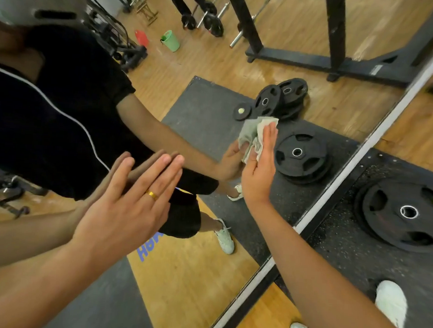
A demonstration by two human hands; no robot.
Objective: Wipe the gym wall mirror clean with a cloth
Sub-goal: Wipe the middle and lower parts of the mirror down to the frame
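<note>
Glass first: the wall mirror (pixel 192 275) takes up most of my view. Its pale frame strip (pixel 365 145) cuts diagonally down across the right side, and beyond it is the real floor, a black rubber mat (pixel 343 258) with a weight plate (pixel 408 214) lying flat on it. Now the hands. The left hand (pixel 130 204) is planted flat on the glass, fingers (pixel 160 171) straight and close together, holding nothing; it looks like a brace to me. The right hand (pixel 259 171) sits further right and higher, near the frame, fingers straight too, pressing the cloth (pixel 249 133) against the mirror. That pale green cloth is bunched and pokes out above and to the left of the fingertips. The thumb is partly lost in its folds, so I can't say whether it pinches. Small detail: a gold ring (pixel 151 195) on the left hand. My read is that we're in the wiping itself, low on the glass near the edge. The next stroke calls for even palm pressure to sweep the cloth across fresh glass, and for lifting that bracing hand, whose print will likely need a pass.
</note>
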